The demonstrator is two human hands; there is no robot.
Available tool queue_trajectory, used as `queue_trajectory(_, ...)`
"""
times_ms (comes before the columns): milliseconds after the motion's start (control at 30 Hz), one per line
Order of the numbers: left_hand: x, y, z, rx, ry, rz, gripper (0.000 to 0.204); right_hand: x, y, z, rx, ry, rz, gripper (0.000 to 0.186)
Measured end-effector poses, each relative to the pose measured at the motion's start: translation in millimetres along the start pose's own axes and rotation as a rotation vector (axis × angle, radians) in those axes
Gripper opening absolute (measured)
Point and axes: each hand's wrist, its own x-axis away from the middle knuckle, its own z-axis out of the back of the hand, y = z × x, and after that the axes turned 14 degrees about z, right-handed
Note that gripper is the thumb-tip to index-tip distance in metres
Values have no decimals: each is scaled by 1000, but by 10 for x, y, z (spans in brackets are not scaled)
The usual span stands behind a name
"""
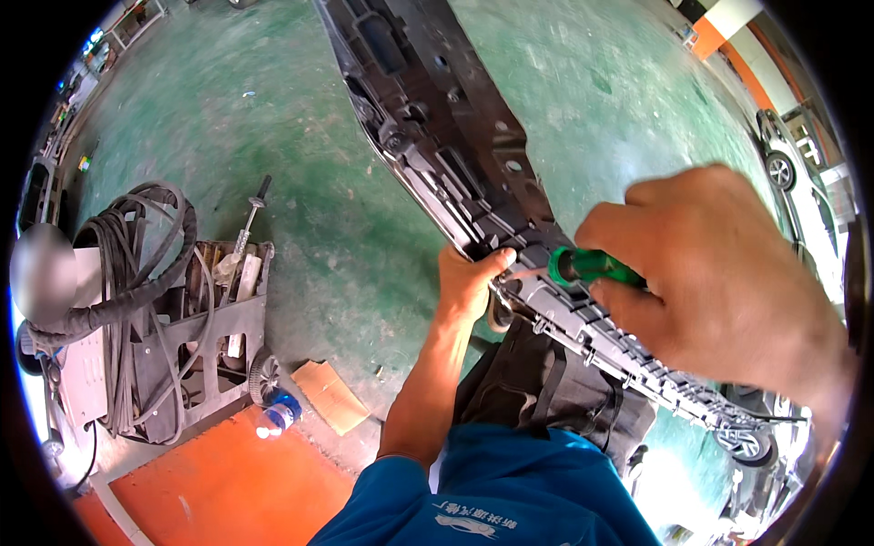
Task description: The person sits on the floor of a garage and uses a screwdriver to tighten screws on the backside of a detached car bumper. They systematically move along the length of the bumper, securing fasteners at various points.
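A long black plastic car trim part (473, 155), with ribs, clips and holes, runs slantwise from the top middle toward the lower right. My left hand (469, 284) is closed round its near-left edge, thumb on top. In my right hand (706, 268) is a screwdriver with a green handle (601, 267), gripped between thumb and fingers. Its shaft points left, and the tip lies by the part's edge close to my left thumb. What the tip touches is too small to tell. The part's lower stretch passes under my right hand, which hides some of it.
On the left stands a grey metal cart (205, 355) with coiled dark hoses (127, 273). A plastic bottle (280, 414) and a cardboard piece (330, 396) lie beside it, near an orange floor area (228, 482). Cars (792, 177) are parked at the right on green floor (255, 118).
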Motion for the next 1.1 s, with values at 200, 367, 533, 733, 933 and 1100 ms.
queue_trajectory(200,2,70,-67,-35,13,-6,28,-34,-54,168,38,5,103,21)
queue_trajectory(367,-45,42,-42,-48,-19,-34,29,1,11,43,313,23,317,18)
queue_trajectory(533,-80,-50,-5,38,-33,-14,30,-27,60,-43,56,-20,6,14)
queue_trajectory(733,-54,-45,-119,-19,-5,-52,29,116,111,72,55,-123,46,32)
queue_trajectory(933,-5,65,-99,-46,54,-31,24,977,360,-9,-112,143,-73,49)
queue_trajectory(1100,16,60,-37,-115,88,-11,20,2309,904,-1045,-649,639,-459,60)
